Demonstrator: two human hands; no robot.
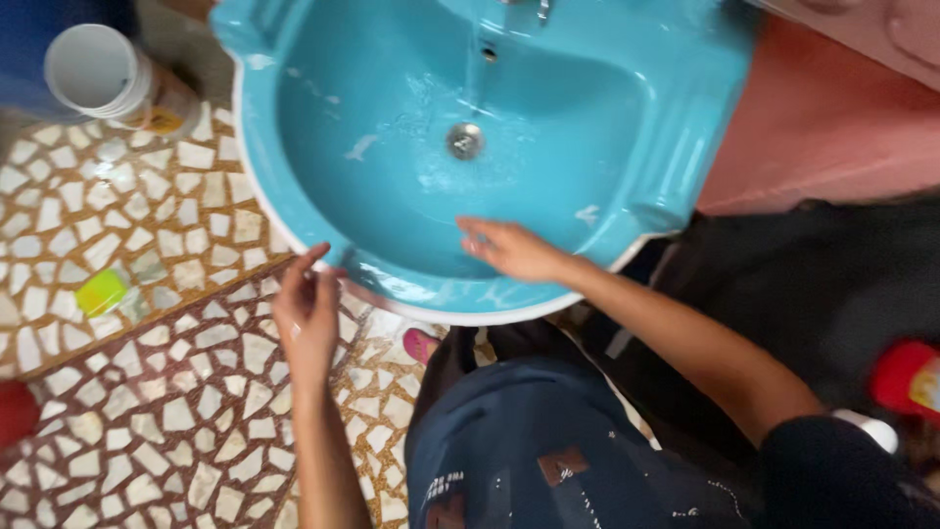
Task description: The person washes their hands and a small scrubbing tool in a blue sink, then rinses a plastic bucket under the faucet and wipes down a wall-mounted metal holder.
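Observation:
A bright blue wash basin (294,186) fills the upper middle of the head view, wet inside, with a metal drain (466,140) at its centre. Water runs down from a tap (540,10) at the top edge. My right hand (509,250) lies flat on the inner front wall of the basin, fingers spread, holding nothing. My left hand (306,309) hovers at the basin's front left rim, fingers loosely curled, with nothing visibly in it.
The floor (147,392) is mosaic tile in white and brown. A white plastic tub (98,73) stands at the upper left. A yellow-green item (103,292) lies on the floor at left. A red-capped bottle (906,377) sits at the right edge.

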